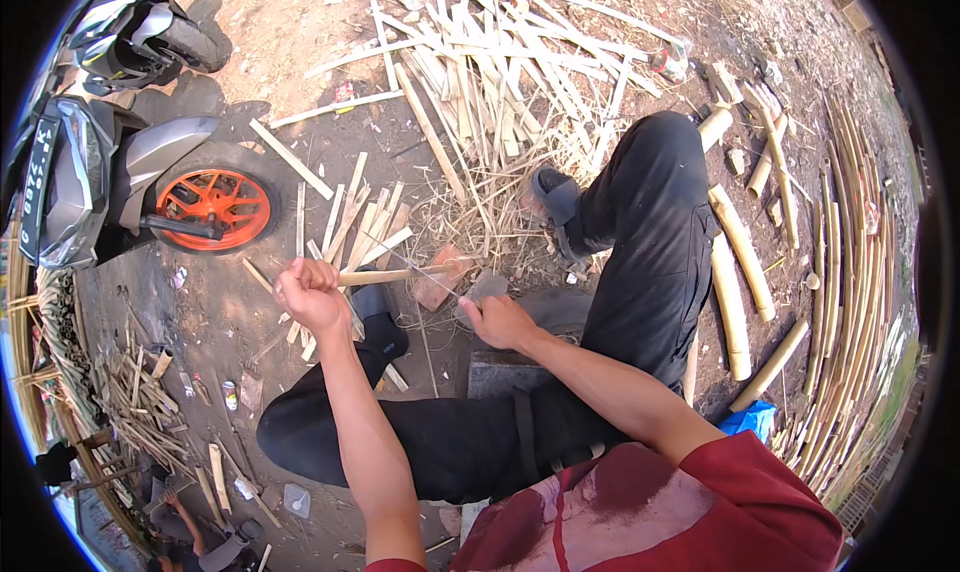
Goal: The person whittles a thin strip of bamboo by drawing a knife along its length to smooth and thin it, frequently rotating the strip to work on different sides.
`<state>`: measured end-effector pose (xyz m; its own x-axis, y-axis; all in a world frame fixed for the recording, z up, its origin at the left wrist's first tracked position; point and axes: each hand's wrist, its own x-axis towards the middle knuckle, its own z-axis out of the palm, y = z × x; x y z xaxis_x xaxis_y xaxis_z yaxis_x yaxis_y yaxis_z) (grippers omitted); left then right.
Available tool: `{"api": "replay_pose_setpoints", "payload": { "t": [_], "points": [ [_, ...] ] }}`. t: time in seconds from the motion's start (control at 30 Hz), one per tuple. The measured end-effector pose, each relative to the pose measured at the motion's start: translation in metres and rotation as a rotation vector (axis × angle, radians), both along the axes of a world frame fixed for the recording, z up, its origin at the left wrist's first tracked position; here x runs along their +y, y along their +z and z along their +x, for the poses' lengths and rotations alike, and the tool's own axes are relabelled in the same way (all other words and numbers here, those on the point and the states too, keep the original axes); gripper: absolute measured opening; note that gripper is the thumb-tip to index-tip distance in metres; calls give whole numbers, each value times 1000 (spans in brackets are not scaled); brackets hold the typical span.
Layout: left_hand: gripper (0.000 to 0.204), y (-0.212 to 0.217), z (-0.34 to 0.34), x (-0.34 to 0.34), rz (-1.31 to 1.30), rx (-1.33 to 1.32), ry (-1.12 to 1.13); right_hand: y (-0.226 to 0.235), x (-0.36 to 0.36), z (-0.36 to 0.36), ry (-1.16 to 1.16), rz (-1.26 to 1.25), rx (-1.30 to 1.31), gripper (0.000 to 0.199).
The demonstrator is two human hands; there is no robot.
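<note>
My left hand (pixel 312 292) is closed in a fist around one end of a bamboo strip (pixel 395 276), which points right, above a reddish brick (pixel 440 284) on the ground. Farther right, my right hand (pixel 500 322) is closed, its thumb stretched toward the strip. From its thumb side a thin grey length (pixel 415 268) slants up and left across the strip. It resembles a blade seen edge-on, but its kind is unclear, and the fingers hide their grip. A flat grey piece (pixel 487 286) shows just beyond this hand. My black-trousered legs are spread around the work.
Split bamboo strips (pixel 470 62) lie heaped ahead, with shorter strips (pixel 365 217) nearer. Thick bamboo pieces (pixel 732 307) and long poles (pixel 855 272) lie right. A motorcycle's orange wheel (pixel 215 212) stands left. Another person (pixel 200 532) is at the lower left.
</note>
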<state>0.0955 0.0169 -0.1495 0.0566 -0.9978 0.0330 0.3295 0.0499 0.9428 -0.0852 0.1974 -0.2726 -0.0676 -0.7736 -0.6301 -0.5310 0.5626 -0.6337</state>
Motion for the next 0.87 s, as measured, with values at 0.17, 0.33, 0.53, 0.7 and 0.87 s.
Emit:
{"api": "replay_pose_setpoints", "payload": {
  "t": [0.17,0.33,0.53,0.7,0.87],
  "points": [
    [41,3,-3,2,27,1,68,-7,14,-21,-114,272,-45,69],
    [41,2,-9,-5,51,10,73,-22,20,-11,32,130,116,70],
    [41,2,6,-9,80,-19,150,-6,10,-29,-102,449,-65,69],
    [34,7,-1,-3,32,201,77,-8,6,-25,-145,250,12,73],
    [42,15,-4,4,7,-38,-134,23,-20,-16,-223,162,-120,77]
  ]
}}
